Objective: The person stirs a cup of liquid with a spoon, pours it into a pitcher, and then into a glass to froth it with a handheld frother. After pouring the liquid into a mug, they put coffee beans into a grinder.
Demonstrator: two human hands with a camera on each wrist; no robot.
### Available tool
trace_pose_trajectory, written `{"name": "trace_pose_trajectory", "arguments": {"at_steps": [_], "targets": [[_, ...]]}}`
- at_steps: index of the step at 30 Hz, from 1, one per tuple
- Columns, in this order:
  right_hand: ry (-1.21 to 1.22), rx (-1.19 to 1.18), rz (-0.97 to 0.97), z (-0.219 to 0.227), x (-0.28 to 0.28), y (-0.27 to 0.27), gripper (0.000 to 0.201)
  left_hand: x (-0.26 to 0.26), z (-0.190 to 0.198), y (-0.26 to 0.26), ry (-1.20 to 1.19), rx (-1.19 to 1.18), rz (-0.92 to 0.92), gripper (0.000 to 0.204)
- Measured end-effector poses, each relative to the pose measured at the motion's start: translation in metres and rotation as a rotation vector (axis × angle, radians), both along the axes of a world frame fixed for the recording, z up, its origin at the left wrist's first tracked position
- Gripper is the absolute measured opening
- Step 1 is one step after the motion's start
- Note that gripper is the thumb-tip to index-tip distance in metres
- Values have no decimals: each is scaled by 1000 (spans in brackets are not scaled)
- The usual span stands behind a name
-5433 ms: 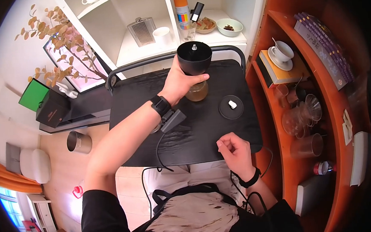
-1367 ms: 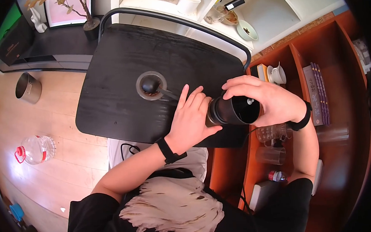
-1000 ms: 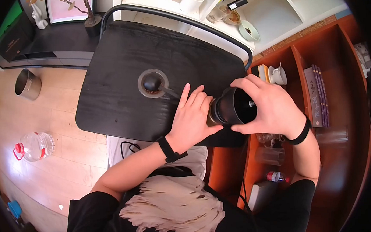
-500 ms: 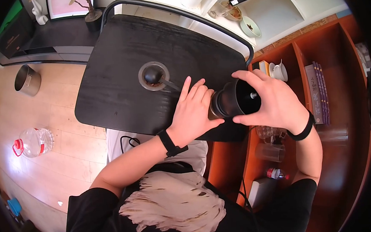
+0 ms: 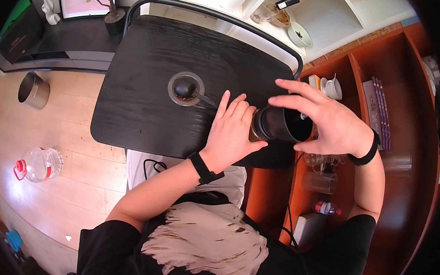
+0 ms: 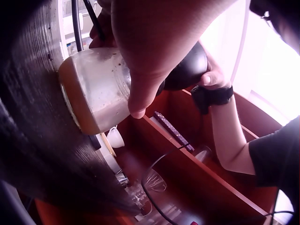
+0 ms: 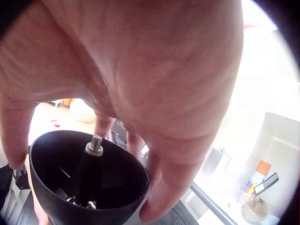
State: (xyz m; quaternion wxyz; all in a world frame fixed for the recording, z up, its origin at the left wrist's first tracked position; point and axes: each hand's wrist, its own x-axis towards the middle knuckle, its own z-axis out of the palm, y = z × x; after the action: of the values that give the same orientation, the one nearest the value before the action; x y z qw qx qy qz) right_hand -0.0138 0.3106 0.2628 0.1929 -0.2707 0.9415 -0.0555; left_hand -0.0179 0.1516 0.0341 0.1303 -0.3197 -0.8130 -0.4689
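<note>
In the head view the left hand grips the lower part of a black grinder, fingers on one side and thumb on the other. The left wrist view shows a clear jar with brown contents below that hand, its base against or near the tabletop. Round the wide black hopper the right hand holds with spread thumb and fingers. A bare metal shaft tip stands inside the hopper. Left of the hands, a black scoop rests in a round container with brown bits.
A raised rail edges the black table at the back. White shelves with a cup and bowl stand behind; a reddish shelf with glassware and books stands right. A water bottle and metal bin are on the floor.
The left hand has moved from the hopper to lower on the grinder, and the right hand has come up from the table edge. Lately the right thumb and fingers have shifted round the hopper.
</note>
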Motion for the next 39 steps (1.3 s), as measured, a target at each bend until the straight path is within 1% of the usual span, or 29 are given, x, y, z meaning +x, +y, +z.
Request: {"name": "trace_pose_trajectory", "arguments": {"at_steps": [4,6,7,9,10,12,13,15,17,19,20,21,23,24,25,27,28,29,31,33,35,36,37,39], "targets": [[58,11,-23,-6,2,-4,89,0,0,0,-3,-11,-1,76],[177,150,-245,-13,6,-7,85,0,0,-1,-3,-8,-2,77],[178,150,-244,-14,8,-7,85,0,1,-1,-5,-10,-5,77],[250,88,-168,-14,10,-6,82,0,1,-1,-7,-11,-6,77],[251,88,-166,-12,9,-5,82,0,0,-1,-7,-13,-4,77],[247,32,23,-5,6,-5,79,0,0,-1,-7,-14,-2,77],[247,33,24,-2,5,-10,79,0,-1,-1,-5,-17,-2,77],[102,326,-438,4,4,-22,76,0,-1,-1,-3,-19,-3,77],[125,369,-398,2,5,-17,74,0,0,-1,-14,-28,-6,77],[106,282,-390,2,7,-12,75,0,0,-2,-12,-24,-5,77],[257,58,-139,-9,8,0,76,0,0,-2,-11,-19,-9,77],[257,57,-138,-8,7,-1,76,0,0,-2,-11,-19,-8,77],[76,-56,-71,-4,3,-4,75,0,0,-2,1,-27,1,77],[34,63,-138,1,4,-5,73,0,0,-2,2,-28,-1,77],[34,62,-140,7,2,-12,73,0,0,-2,-3,-29,-7,77],[-73,452,-586,17,-4,-30,69,0,-1,-2,-6,-30,-12,78],[-28,325,-494,17,-1,-23,70,0,-1,-1,-10,-30,-14,78],[-28,326,-490,13,-3,-13,70,0,-1,-1,-15,-29,-13,78],[159,-56,180,0,-7,2,75,0,0,-2,-16,-25,-14,78],[118,-28,156,-2,-1,0,78,0,1,-2,-17,-24,-21,78],[168,65,-90,-5,5,-9,72,0,1,-2,-8,-32,-8,77],[181,177,-305,-9,6,-16,68,0,0,-2,-9,-33,-12,77],[332,266,-308,-28,4,-4,70,1,0,-3,-16,-28,-18,77],[97,336,-490,-17,3,-12,70,0,0,-2,-21,-21,-21,77]]}}
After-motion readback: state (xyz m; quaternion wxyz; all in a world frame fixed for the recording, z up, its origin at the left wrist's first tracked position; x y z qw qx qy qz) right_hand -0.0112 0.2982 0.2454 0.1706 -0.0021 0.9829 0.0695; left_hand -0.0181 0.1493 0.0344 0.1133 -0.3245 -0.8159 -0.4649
